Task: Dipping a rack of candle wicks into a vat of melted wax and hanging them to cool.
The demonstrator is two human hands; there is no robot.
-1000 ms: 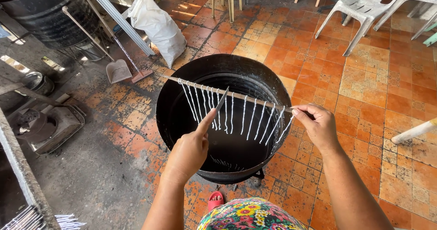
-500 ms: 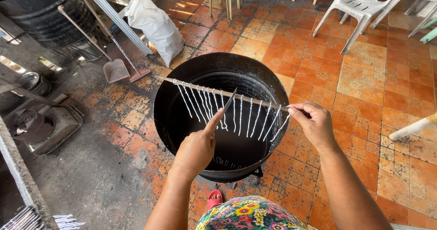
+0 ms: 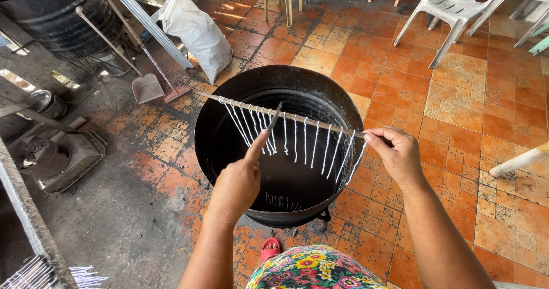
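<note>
Two hands (image 3: 237,183) over pot (image 3: 229,94); sack (image 3: 197,31) beyond.

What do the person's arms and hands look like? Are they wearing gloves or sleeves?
No gloves and no sleeves in view: the left hand and right hand are bare, and both forearms are uncovered. No rings, watch or bracelets show. At the bottom edge is a bright flowered garment with yellow, pink and green blooms.

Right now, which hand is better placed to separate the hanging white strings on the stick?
The left hand: it holds a thin blade already among the strings. The right hand is busy gripping the stick at its end.
</note>
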